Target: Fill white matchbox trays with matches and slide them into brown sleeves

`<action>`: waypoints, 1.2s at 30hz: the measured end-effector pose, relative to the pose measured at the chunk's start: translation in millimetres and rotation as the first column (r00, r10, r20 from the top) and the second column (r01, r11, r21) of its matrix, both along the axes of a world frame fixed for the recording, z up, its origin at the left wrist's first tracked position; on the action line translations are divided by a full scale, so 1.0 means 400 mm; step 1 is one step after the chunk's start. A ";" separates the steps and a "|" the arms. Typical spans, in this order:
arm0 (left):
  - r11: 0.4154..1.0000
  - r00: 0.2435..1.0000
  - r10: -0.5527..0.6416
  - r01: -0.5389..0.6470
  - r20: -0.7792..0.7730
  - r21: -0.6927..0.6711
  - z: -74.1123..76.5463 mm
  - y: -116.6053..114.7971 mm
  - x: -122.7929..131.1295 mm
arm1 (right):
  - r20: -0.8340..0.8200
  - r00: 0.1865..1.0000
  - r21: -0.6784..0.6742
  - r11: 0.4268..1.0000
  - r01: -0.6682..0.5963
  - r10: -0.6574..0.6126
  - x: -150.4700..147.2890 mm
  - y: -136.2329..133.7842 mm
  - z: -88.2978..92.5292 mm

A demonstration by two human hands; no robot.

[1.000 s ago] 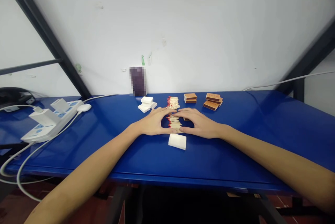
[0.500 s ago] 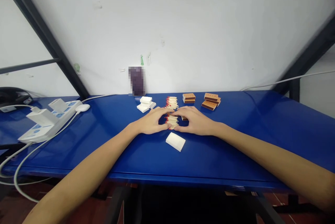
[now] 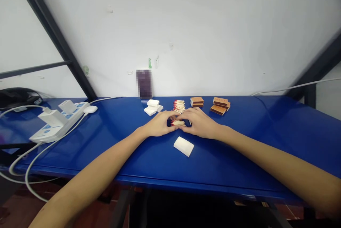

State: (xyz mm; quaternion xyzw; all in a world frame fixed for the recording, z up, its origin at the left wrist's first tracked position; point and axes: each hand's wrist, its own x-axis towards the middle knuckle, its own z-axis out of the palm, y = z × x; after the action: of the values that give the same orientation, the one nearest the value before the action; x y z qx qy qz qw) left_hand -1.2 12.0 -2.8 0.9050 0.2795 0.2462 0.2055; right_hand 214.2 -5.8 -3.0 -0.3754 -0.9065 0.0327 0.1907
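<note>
My left hand (image 3: 160, 124) and my right hand (image 3: 201, 123) face each other over the table. Between their thumbs and fingers lies a bundle of matchsticks (image 3: 178, 123), red heads mostly to the left, squeezed from front and back. Just beyond my fingertips is a second pile of matchsticks (image 3: 179, 105). In front of the hands rests a white matchbox tray (image 3: 183, 146), apparently bottom up. My fingers hide part of the bundle.
Several white trays (image 3: 153, 103) are heaped at the back left. Brown matchboxes (image 3: 197, 99) sit stacked behind my right hand, with another matchbox pile (image 3: 220, 101) farther right. A power strip (image 3: 53, 132) with plugs and cables occupies the table's left. A pixelated dark object (image 3: 145, 83) leans on the wall.
My thumbs and fingers have drawn closer together, pressing the near matchsticks into a narrower bundle. The brown box glimpsed by my right hand is now hidden. The whole view has shifted slightly.
</note>
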 end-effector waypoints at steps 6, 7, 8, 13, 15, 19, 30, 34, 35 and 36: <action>0.996 0.999 0.027 -0.025 0.024 -0.082 -0.003 -0.007 0.010 | -0.038 0.999 0.047 0.999 -0.008 0.010 -0.004 -0.016 -0.018; 0.996 0.999 0.024 -0.022 0.025 -0.087 -0.001 -0.010 0.012 | -0.040 0.999 0.051 0.999 -0.008 0.010 -0.004 -0.018 -0.018; 0.996 0.999 0.022 -0.020 0.026 -0.090 0.000 -0.012 0.013 | -0.039 0.999 0.053 0.999 -0.008 0.010 -0.004 -0.020 -0.019; 0.994 0.999 0.029 -0.026 0.035 -0.108 0.001 -0.016 0.017 | -0.022 0.999 0.059 0.998 -0.024 0.025 -0.003 -0.025 -0.015; 0.993 0.998 0.029 -0.024 0.048 -0.117 -0.001 -0.016 0.018 | -0.028 0.999 0.061 0.998 -0.025 0.027 -0.002 -0.025 -0.015; 0.991 0.997 0.028 -0.017 0.079 -0.130 -0.009 -0.014 0.017 | -0.036 0.999 0.058 0.998 -0.027 0.029 -0.002 -0.026 -0.019; 0.973 0.990 0.080 -0.053 0.112 -0.226 -0.025 -0.005 0.018 | -0.037 0.998 -0.017 0.999 -0.046 0.045 -0.008 -0.021 -0.017; 0.996 0.996 0.057 -0.052 0.063 -0.076 -0.012 -0.010 0.008 | -0.041 0.999 -0.004 1.000 0.002 -0.002 -0.010 -0.021 -0.023; 0.999 0.998 0.034 -0.034 0.046 0.000 -0.002 -0.014 0.002 | -0.043 0.999 -0.007 1.000 0.007 -0.008 -0.010 -0.021 -0.024; 0.995 0.998 0.033 -0.038 0.051 0.096 0.010 -0.021 -0.004 | -0.047 0.999 -0.010 1.000 0.010 -0.010 -0.010 -0.022 -0.025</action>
State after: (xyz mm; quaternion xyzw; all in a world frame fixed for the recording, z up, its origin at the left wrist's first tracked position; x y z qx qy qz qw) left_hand -2.9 3.7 1.4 0.9025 0.2779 0.2855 0.1636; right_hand 210.3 -14.6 -13.1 -0.3799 -0.8996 0.0451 0.2105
